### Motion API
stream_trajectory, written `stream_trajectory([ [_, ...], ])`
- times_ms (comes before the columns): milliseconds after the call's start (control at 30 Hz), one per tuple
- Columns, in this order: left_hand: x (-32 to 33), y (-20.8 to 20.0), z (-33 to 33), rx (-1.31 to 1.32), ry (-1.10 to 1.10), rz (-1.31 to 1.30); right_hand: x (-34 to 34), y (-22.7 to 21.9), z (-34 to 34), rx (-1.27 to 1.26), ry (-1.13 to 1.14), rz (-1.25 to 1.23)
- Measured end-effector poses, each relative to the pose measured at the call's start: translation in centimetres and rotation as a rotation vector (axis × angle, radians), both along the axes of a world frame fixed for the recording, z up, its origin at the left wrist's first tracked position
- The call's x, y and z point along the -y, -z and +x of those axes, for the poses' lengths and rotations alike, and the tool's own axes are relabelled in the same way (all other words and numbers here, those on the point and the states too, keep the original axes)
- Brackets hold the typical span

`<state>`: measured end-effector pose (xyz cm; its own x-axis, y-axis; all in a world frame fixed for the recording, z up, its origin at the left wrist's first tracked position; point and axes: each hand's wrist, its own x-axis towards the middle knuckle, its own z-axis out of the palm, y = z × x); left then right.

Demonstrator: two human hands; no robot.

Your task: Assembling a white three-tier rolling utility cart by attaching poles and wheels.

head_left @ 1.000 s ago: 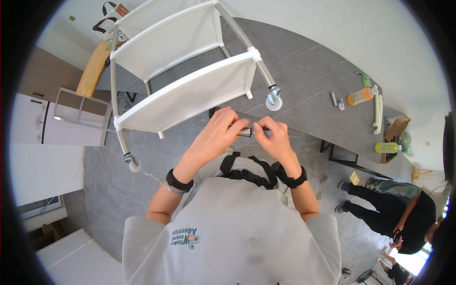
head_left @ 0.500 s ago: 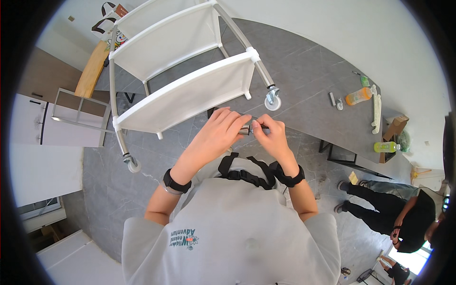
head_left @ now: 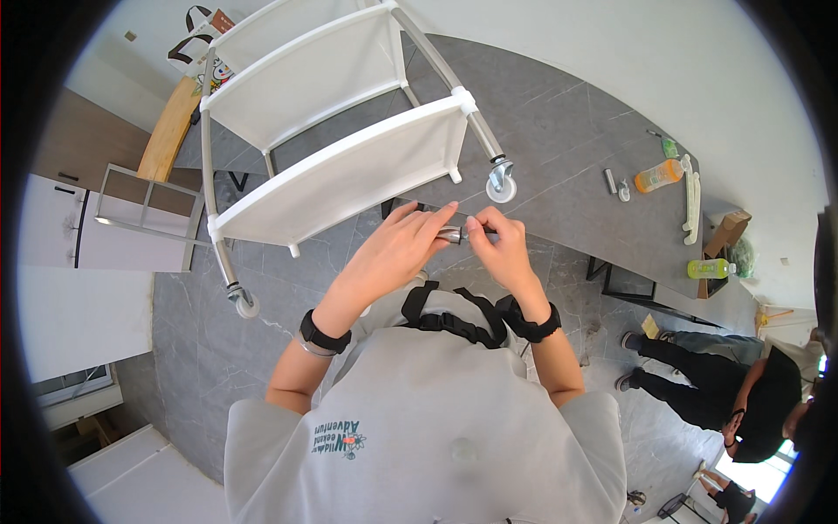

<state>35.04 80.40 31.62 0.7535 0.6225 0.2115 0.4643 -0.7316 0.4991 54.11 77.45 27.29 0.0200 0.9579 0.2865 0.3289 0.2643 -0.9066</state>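
My left hand (head_left: 397,247) is closed around a short metal tube (head_left: 451,234), and much of the tube is hidden by the fingers. Against the tube's right end, my right hand (head_left: 499,249) pinches a small dark piece whose kind I cannot make out. Just beyond both hands stands a white tiered cart (head_left: 340,196) with metal legs. One caster wheel (head_left: 500,188) sits on its right leg and another caster wheel (head_left: 245,304) on its left leg. Farther right on the grey table (head_left: 559,148) lie a loose metal tube (head_left: 610,181) and a loose caster (head_left: 624,190).
Near the table's right end are an orange bottle (head_left: 659,176), a white plastic bar (head_left: 691,205), a green bottle (head_left: 709,269) and a cardboard box (head_left: 730,232). A wooden board (head_left: 168,131) lies at the left. A person in black (head_left: 698,371) stands at the right.
My right hand has shifted slightly away from the left, and a bit more of the tube's end shows between them. The cart has not moved.
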Motion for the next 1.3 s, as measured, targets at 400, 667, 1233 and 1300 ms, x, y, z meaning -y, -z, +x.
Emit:
stream_trajectory([
  [400,0.3,0.4,0.0,0.059,-0.039,-0.032,0.0,-0.2,0.0,0.03,0.003,-0.019],
  [667,0.3,0.8,0.1,-0.006,-0.054,0.089,-0.1,0.2,-0.1,0.071,-0.012,-0.025],
  [1233,-0.1,1.7,0.0,0.011,-0.024,0.108,-0.1,0.2,-0.2,0.045,-0.024,-0.033],
  [1300,-0.1,1.8,0.1,-0.057,0.004,0.098,-0.2,0.4,-0.2,0.039,-0.014,-0.04],
])
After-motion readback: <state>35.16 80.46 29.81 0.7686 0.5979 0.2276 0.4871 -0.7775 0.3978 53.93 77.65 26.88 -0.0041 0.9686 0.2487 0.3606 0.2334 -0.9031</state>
